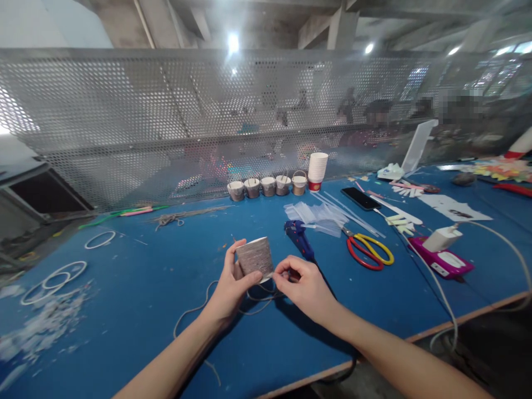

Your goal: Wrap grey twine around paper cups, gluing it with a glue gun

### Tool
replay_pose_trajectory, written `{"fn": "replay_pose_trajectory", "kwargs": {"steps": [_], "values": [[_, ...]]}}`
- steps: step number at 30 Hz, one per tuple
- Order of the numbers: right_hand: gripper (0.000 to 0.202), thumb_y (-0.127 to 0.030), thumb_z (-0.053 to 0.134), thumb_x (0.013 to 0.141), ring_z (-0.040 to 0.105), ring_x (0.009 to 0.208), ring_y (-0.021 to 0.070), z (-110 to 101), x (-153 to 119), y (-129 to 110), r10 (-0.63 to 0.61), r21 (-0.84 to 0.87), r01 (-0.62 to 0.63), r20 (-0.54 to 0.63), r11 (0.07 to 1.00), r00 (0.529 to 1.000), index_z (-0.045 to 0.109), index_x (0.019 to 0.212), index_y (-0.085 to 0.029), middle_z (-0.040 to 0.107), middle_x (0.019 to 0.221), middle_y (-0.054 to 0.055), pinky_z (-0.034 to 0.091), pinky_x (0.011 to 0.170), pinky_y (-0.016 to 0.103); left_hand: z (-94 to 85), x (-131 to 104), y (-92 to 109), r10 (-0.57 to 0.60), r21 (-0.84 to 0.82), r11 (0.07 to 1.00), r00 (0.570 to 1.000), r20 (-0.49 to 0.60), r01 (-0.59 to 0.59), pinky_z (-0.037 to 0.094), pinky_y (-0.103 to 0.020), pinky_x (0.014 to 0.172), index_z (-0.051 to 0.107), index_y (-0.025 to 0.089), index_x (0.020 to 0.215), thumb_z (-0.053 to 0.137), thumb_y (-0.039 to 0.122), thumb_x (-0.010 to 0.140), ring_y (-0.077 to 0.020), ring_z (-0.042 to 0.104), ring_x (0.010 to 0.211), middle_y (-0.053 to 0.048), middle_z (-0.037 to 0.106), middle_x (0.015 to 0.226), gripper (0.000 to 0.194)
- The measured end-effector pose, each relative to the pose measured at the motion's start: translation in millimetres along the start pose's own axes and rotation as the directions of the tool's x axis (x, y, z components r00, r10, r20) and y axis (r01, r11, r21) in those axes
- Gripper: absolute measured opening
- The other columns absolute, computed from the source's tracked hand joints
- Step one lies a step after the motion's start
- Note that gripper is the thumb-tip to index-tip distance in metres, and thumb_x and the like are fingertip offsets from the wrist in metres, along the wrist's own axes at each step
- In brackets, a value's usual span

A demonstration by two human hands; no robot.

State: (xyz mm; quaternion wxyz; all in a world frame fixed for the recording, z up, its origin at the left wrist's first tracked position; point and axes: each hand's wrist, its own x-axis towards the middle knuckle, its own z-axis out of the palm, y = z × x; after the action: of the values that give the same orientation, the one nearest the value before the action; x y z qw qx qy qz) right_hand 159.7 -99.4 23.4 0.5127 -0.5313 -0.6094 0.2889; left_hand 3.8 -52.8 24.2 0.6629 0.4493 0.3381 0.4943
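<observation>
Head view: a paper cup wrapped in grey cord was held tilted above the near middle of a blue worktable. The cup was gripped by the left hand, thumb across the wrapped side and fingers around the opposite side. At the cup's lower end, the thumb and index fingertip of the right hand were pinched together on the cord; the exact contact was too small to resolve. A loose grey cord was observed in loops beneath the hands. A blue glue gun was noted beyond the right hand, with scissors with red and yellow handles to its right. Five small covered cups were lined up along the far edge, beside a stack of white paper cups. A black smartphone was located beyond the scissors. White rings and white scraps were recorded at the left.
</observation>
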Motion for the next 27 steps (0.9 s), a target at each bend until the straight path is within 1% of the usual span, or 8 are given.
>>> {"fn": "replay_pose_trajectory", "kwargs": {"steps": [6,10,14,16,18,22,27], "values": [[0.01,-0.021,0.055,0.074,0.05,0.059,0.0126,1.0,-0.8,-0.4,-0.004,-0.038,0.003,-0.011,0.999,1.0,0.059,0.066,-0.019,0.056,0.064,-0.001,0.04,0.057,0.024,0.5,-0.8,1.7,-0.036,0.0,0.999,0.999,0.025,0.036,0.045,-0.035,0.092,0.044,0.029,0.12,0.083,0.023,0.056,-0.0213,0.062,0.096,-0.002,0.066,0.101,0.076],[0.009,-0.022,0.056,0.074,0.05,0.058,0.0123,1.7,-0.3,0.2,0.04,-0.021,-0.04,-0.002,0.999,0.999,0.059,0.066,-0.019,0.056,0.063,-0.001,0.04,0.056,0.023,2.1,-3.0,2.4,-0.036,-0.003,0.999,0.999,0.013,0.036,0.044,-0.036,0.094,0.044,0.029,0.123,0.082,0.021,0.056,-0.0217,0.062,0.098,-0.003,0.066,0.105,0.077],[0.009,-0.026,0.058,0.072,0.048,0.054,0.0118,1.0,0.2,-0.1,0.103,0.011,-0.103,0.005,0.995,0.995,0.059,0.066,-0.019,0.054,0.06,-0.002,0.038,0.053,0.023,1.4,-3.2,2.1,-0.042,-0.011,0.999,0.999,0.01,0.042,0.044,-0.039,0.095,0.039,0.03,0.133,0.079,0.022,0.058,-0.0241,0.062,0.102,-0.005,0.066,0.11,0.086],[0.009,-0.027,0.058,0.071,0.048,0.054,0.0118,0.6,0.3,-0.9,0.105,0.021,-0.105,0.006,0.994,0.994,0.059,0.066,-0.019,0.053,0.059,-0.002,0.038,0.052,0.023,-0.5,-2.4,2.1,-0.054,-0.018,0.998,0.998,0.024,0.055,0.045,-0.039,0.094,0.035,0.031,0.137,0.08,0.023,0.058,-0.0243,0.063,0.101,-0.005,0.067,0.109,0.091],[0.009,-0.027,0.057,0.071,0.048,0.054,0.0118,0.7,0.2,-1.4,0.101,0.027,-0.101,0.009,0.995,0.995,0.058,0.066,-0.02,0.053,0.059,-0.002,0.038,0.052,0.023,-2.2,-1.6,2.2,-0.07,-0.026,0.997,0.997,0.036,0.071,0.046,-0.04,0.093,0.035,0.031,0.138,0.08,0.022,0.057,-0.0246,0.065,0.098,-0.005,0.068,0.106,0.093],[0.008,-0.025,0.057,0.071,0.047,0.054,0.0114,3.4,-1.0,0.8,0.102,0.018,-0.102,0.011,0.995,0.995,0.058,0.065,-0.02,0.052,0.058,-0.003,0.038,0.052,0.023,-1.6,-2.1,0.5,-0.1,-0.041,0.994,0.995,0.03,0.101,0.045,-0.043,0.095,0.041,0.03,0.134,0.08,0.022,0.057,-0.0257,0.065,0.098,-0.005,0.067,0.107,0.087],[0.007,-0.023,0.058,0.072,0.048,0.055,0.0112,5.8,-3.0,4.9,0.082,0.01,-0.082,0.012,0.997,0.997,0.059,0.067,-0.019,0.053,0.06,-0.003,0.038,0.054,0.023,2.5,-3.1,-4.8,-0.077,-0.024,0.997,0.997,-0.016,0.076,0.044,-0.037,0.095,0.044,0.031,0.128,0.083,0.023,0.056,-0.0208,0.064,0.096,-0.003,0.067,0.106,0.082]]}}
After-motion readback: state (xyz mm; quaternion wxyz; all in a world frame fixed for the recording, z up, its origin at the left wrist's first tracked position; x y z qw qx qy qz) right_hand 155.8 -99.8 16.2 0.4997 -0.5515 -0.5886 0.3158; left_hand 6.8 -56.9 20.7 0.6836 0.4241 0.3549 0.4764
